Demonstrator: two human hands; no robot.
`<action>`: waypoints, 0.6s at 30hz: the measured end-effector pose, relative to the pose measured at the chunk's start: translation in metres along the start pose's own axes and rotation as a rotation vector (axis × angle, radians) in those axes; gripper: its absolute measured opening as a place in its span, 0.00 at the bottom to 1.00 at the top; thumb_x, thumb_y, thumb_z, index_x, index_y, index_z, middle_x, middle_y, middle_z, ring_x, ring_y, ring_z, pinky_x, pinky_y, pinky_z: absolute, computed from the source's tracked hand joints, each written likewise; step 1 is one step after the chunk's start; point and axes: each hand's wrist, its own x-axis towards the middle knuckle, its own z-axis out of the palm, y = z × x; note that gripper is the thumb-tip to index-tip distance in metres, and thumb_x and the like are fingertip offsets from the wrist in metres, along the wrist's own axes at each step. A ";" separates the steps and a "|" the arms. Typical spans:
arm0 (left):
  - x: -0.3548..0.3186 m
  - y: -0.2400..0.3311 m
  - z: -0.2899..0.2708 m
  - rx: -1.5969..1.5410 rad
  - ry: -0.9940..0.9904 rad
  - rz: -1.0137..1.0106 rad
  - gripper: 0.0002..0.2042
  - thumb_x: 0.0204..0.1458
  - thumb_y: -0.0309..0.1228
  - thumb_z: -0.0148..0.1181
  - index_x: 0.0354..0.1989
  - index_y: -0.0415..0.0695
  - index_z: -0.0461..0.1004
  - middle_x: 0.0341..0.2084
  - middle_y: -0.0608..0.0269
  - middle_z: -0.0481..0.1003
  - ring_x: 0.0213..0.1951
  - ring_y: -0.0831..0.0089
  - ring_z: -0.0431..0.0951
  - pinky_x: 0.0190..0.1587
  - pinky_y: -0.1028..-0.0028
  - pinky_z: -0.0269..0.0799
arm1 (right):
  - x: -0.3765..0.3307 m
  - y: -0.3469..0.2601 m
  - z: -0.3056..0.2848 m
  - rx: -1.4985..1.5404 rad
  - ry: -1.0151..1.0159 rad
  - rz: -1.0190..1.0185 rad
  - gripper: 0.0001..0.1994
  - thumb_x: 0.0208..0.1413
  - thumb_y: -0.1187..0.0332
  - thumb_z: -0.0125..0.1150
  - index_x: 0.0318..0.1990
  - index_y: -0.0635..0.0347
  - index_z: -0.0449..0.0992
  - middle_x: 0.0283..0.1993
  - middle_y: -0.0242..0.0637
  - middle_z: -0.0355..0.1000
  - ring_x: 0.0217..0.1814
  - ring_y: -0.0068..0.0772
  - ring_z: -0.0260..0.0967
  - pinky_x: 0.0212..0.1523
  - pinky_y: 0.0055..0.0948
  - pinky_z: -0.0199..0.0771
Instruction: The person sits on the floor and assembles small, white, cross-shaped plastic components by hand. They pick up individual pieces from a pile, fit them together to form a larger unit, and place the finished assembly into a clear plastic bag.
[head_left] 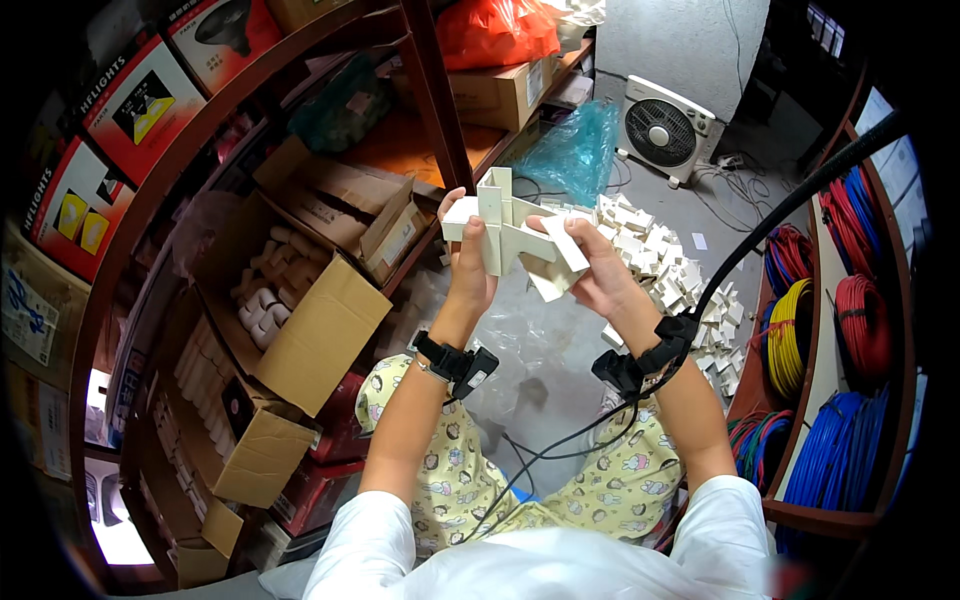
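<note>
Above our lap, we hold up a white plastic corner piece (505,228) with both hands. Our left hand (468,265) grips its left end, thumb on top. Our right hand (592,270) pinches a flat white piece (562,252) against it. Beyond lies a pile of white fittings (668,275) on the floor; farther off stands a white fan (663,128).

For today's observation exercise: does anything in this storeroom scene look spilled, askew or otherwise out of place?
Yes. A heap of white fittings lies loose on the floor beyond the hands, not boxed like those in the open carton at left. Both hands, left and right, hold a joined white piece. Cables trail across the floor by the fan.
</note>
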 end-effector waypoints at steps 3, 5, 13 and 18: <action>0.001 0.001 -0.001 0.006 -0.012 0.005 0.26 0.53 0.43 0.56 0.58 0.58 0.53 0.48 0.65 0.62 0.51 0.73 0.66 0.54 0.70 0.66 | -0.001 -0.001 0.000 0.008 -0.014 -0.010 0.28 0.52 0.53 0.56 0.54 0.67 0.70 0.52 0.44 0.69 0.51 0.37 0.70 0.55 0.35 0.70; 0.000 0.002 -0.001 0.012 0.000 0.002 0.26 0.53 0.43 0.56 0.58 0.58 0.53 0.48 0.66 0.62 0.51 0.73 0.65 0.54 0.70 0.66 | 0.000 -0.001 -0.002 -0.003 -0.038 -0.016 0.28 0.52 0.53 0.56 0.53 0.67 0.70 0.52 0.44 0.69 0.50 0.36 0.70 0.55 0.34 0.70; 0.003 0.014 0.004 -0.026 -0.033 -0.008 0.28 0.52 0.44 0.56 0.59 0.57 0.50 0.46 0.54 0.69 0.49 0.65 0.72 0.53 0.67 0.68 | -0.007 -0.014 -0.005 -0.061 -0.028 -0.075 0.23 0.55 0.54 0.53 0.50 0.65 0.72 0.46 0.38 0.72 0.45 0.30 0.71 0.49 0.27 0.71; -0.003 0.012 0.004 0.176 -0.069 0.011 0.33 0.48 0.42 0.62 0.60 0.55 0.50 0.48 0.61 0.62 0.52 0.71 0.65 0.53 0.70 0.65 | -0.002 -0.009 -0.009 -0.032 -0.014 0.007 0.24 0.54 0.53 0.53 0.50 0.64 0.72 0.48 0.38 0.72 0.47 0.30 0.71 0.50 0.28 0.70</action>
